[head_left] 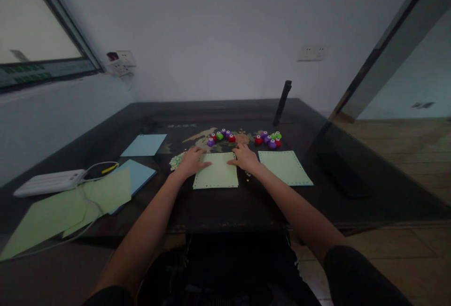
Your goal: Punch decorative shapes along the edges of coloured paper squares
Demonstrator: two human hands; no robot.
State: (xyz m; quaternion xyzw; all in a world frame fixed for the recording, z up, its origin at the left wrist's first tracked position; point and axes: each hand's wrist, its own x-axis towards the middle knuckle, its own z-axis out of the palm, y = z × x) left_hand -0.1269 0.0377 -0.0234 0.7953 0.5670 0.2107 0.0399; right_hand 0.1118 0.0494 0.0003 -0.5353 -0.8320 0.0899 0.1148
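A pale yellow-green sheet of paper (218, 174) with small marks along its edges lies flat in front of me. My left hand (191, 162) rests at its upper left corner, thumb stretched over the paper and fingers apart. At the upper right corner, my right hand (245, 158) lies with its thumb on the sheet and its fingers extended. Beside my left hand is a pile of small pale pieces (176, 161). Beyond the sheet stand several small red, green and purple rounded objects with white tops (223, 134); a second group (269, 140) is farther right.
Another edge-marked sheet (285, 167) lies to the right, near a dark flat object (343, 177). Blue sheets (146, 145) and yellow-green sheets (95, 193) lie left, by a white power strip (49, 182) with cables. A black upright object (282, 103) stands at the back.
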